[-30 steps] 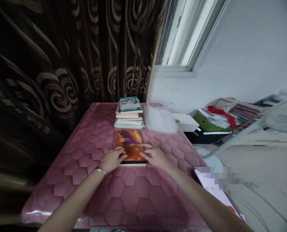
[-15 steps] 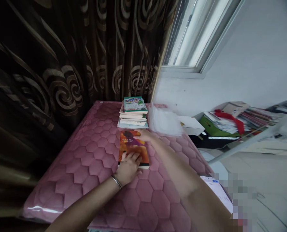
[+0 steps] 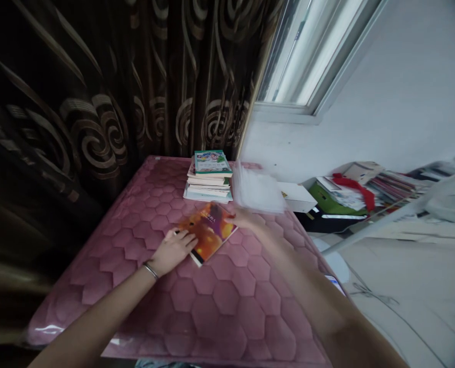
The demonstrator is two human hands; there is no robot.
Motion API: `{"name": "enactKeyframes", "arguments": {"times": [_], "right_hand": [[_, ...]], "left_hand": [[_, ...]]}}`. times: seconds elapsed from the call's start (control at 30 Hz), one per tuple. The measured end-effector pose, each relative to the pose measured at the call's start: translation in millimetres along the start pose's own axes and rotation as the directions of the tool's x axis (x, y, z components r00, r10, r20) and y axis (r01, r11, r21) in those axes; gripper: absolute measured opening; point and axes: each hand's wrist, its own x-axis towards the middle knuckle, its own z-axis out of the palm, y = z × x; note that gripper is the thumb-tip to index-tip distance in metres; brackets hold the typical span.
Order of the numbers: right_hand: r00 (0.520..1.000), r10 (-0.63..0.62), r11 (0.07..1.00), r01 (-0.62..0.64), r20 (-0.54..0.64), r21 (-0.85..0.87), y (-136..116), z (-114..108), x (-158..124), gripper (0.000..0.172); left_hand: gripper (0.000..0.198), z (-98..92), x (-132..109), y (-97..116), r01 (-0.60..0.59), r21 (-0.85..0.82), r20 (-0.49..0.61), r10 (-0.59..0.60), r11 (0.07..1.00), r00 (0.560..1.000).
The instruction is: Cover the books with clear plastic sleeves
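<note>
An orange-covered book (image 3: 209,231) lies turned at an angle on the pink quilted table (image 3: 220,301). My left hand (image 3: 172,250), a bracelet on its wrist, rests flat with fingers stretched on the book's near left corner. My right hand (image 3: 246,219) reaches to the book's far right corner and touches its edge; its fingers are blurred. Behind the book stands a stack of several books (image 3: 210,177) with a green cover on top.
A pile of clear plastic sleeves (image 3: 258,190) lies right of the stack. A dark patterned curtain (image 3: 108,87) hangs behind the table, with a window (image 3: 308,56) to its right. A white box (image 3: 296,197), papers and a green box (image 3: 333,200) sit on the floor.
The orange book has been rotated from straight to angled. My left hand shifted left to its corner; my right hand moved to the far right corner. The view swung slightly.
</note>
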Motion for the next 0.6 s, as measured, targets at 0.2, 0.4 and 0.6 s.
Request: {"name": "enactKeyframes", "arguments": {"times": [0.2, 0.4, 0.6], "right_hand": [[0.988, 0.147, 0.963, -0.154, 0.049, 0.221, 8, 13, -61, 0.032], [0.961, 0.261, 0.843, -0.272, 0.09, 0.465, 3, 26, -78, 0.027], [0.96, 0.252, 0.782, -0.277, 0.123, 0.559, 10, 28, -74, 0.027]], "left_hand": [[0.043, 11.2, 4, -51, 0.065, 0.017, 0.007, -0.065, 0.998, 0.998], [0.051, 24.4, 14, -66, 0.074, -0.131, 0.031, -0.07, 0.989, 0.997], [0.058, 36.4, 11, -65, 0.283, -0.492, 0.107, -0.266, 0.823, 0.958]]}}
